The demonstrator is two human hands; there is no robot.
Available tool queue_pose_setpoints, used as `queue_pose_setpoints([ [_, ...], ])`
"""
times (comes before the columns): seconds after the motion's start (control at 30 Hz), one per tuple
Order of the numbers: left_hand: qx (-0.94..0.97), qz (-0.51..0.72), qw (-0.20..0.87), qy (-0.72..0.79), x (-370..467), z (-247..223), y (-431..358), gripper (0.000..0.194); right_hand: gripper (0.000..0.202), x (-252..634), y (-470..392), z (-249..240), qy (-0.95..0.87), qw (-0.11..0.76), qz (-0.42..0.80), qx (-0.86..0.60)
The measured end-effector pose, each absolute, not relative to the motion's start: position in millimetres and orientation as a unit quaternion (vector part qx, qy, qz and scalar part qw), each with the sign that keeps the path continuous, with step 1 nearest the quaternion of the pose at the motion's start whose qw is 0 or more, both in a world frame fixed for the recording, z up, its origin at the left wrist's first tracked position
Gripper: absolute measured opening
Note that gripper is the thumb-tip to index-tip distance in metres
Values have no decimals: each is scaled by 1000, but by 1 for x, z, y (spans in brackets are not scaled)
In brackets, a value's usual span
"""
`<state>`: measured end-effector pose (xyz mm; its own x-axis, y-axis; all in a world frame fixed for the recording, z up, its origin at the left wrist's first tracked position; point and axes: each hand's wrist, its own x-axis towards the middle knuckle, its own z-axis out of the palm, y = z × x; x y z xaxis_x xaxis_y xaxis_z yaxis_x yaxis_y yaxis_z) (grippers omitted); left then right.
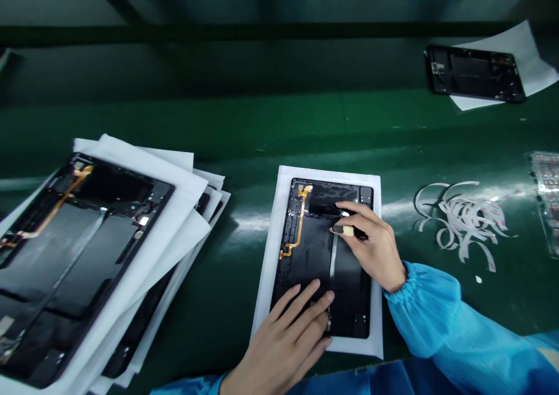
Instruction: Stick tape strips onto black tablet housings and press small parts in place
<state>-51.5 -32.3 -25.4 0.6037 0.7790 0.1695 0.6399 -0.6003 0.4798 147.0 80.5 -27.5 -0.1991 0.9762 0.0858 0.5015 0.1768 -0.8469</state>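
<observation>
- Reddish marks on the pile of curled white strips [471, 217], right of the middle device [314, 243], are too small to read.
- One middle device, an opened black shell, lies on a white sheet [279, 208] on the green table [218, 302]; it carries one orange ribbon cable [301, 220] and one pale strip [333, 258].
- Two hands are on or over the middle device: the left hand [283, 337] rests on its lower part, fingers slightly spread; the right hand [375, 240] is over its upper right part, fingertips pinched on one small black-and-cream piece [348, 230].
- One similar opened device [56, 243] tops a stack left of the middle device, with one orange cable [61, 204]; dark edges show between the sheets below it, too covered to count.
- One smaller black device [476, 74] lies on a white sheet beyond and right of the middle device.
- One clear tray [548, 197], partly cut off, sits far right of the middle device; its contents are blurred.
- One white fleck [478, 279] lies right of the middle device, just nearer than the strips.
</observation>
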Motion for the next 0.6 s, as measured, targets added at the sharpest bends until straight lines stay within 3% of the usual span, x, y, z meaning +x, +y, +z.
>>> queue_pose_setpoints([
  [0.6,877,187,173,407,-52,-26,-33,20,22,148,80,-29,-689,324,360,-539],
])
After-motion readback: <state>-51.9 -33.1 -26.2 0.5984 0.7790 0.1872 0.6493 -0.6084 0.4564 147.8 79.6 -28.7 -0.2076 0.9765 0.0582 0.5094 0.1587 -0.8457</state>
